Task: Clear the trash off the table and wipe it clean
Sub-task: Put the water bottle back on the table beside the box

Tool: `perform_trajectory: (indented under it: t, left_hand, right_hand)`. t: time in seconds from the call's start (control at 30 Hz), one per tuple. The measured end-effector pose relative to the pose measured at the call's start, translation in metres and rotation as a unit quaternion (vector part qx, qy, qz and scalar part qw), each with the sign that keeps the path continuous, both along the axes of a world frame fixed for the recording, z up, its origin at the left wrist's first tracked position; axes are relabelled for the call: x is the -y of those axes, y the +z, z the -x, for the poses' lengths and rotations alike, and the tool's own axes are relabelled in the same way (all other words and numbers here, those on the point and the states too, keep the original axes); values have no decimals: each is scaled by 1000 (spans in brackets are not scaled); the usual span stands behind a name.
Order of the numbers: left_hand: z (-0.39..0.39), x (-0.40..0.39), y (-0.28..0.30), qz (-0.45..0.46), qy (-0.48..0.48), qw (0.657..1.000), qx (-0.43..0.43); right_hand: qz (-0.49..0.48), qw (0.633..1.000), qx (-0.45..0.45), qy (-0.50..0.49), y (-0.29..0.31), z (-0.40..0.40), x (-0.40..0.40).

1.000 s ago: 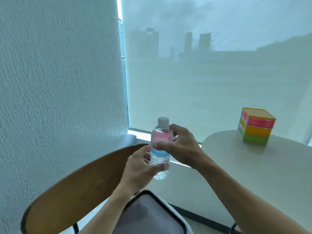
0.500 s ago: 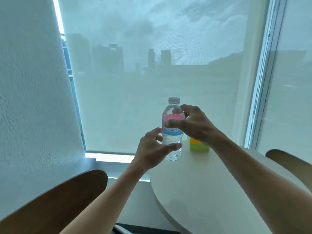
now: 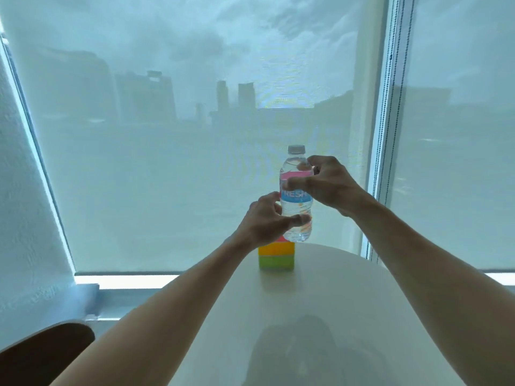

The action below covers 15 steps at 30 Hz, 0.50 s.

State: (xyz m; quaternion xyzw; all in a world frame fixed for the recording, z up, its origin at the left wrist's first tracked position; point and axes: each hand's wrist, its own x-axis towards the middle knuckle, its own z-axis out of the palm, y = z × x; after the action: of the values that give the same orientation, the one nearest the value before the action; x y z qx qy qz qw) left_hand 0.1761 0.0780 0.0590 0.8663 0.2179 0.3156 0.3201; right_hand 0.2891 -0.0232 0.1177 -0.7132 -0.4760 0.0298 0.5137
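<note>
Table (image 3: 320,302): nearest me, a pale round top running under both forearms; I see no trash lying on the part in view, and a dim reflection shows on its near surface.
Chair back (image 3: 41,349): brown curved edge, low and well to the left of my left arm.
Left hand (image 3: 263,222): fingers and thumb curled round the lower body of the bottle, thumb across its front.
Right hand (image 3: 324,183): fingers wrapped round the bottle's upper body at the pink band, just below the shoulder.
Bottle (image 3: 296,203): clear plastic, held between both hands, above the table's far part, not resting on it.
Bottle axis: long axis vertical; white cap up, base down, label facing me.
Block (image 3: 276,257): orange-and-green striped cube standing on the table just beyond and below my left hand, partly hidden by it.
Change: a second ago the bottle was held off to the side above the chair; I have since swung round, and it now hangs over the table, same two-handed hold.
Meaning: I judge the bottle is being set down or kept, not thrown out; wiping is not yet begun.
</note>
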Motion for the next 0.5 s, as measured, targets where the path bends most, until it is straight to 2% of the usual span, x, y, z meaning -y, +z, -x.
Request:
perform_trajectory:
  t: [0.2, 0.37, 0.5]
  left_hand:
    - [-28, -29, -14, -71, 10, 992, -100]
    - [-35, -52, -29, -183, 35, 961, -206]
    - [-44, -65, -40, -213, 58, 944, -244]
  right_hand:
    - [17, 1000, -6, -20, -16, -45, -20]
    - [35, 998, -15, -45, -31, -78, -30]
    - [53, 997, -31, -54, -48, -99, -39]
